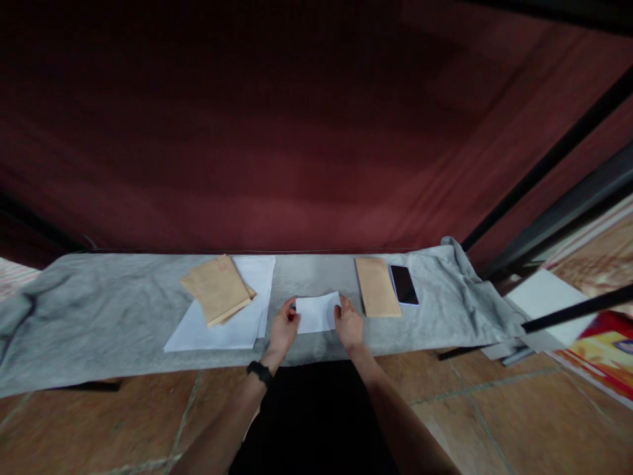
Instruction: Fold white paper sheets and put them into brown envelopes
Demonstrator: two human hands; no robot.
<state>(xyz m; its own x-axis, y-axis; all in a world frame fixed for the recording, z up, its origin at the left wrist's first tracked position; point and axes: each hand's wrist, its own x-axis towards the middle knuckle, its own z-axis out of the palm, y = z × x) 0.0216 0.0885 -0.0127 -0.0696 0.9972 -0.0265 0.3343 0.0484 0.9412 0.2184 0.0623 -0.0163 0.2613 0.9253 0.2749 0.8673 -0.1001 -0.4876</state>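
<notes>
A small white folded paper (317,313) is held between my two hands, just above the grey cloth at the front middle. My left hand (285,324), with a dark band on its wrist, pinches the paper's left edge. On the right edge, my right hand (349,321) grips with thumb and fingers. Left of my hands, several brown envelopes (220,287) lie overlapping on large white sheets (227,333). A single brown envelope (378,287) rests flat to the right, beside a phone (404,285) with a dark screen.
Grey cloth (113,310) covers the long narrow table. Behind it hangs a dark red fabric wall (297,165). Black metal bars (548,155) slant at the right, near a red and yellow printed package (606,349). Brown tiles (445,389) form the floor.
</notes>
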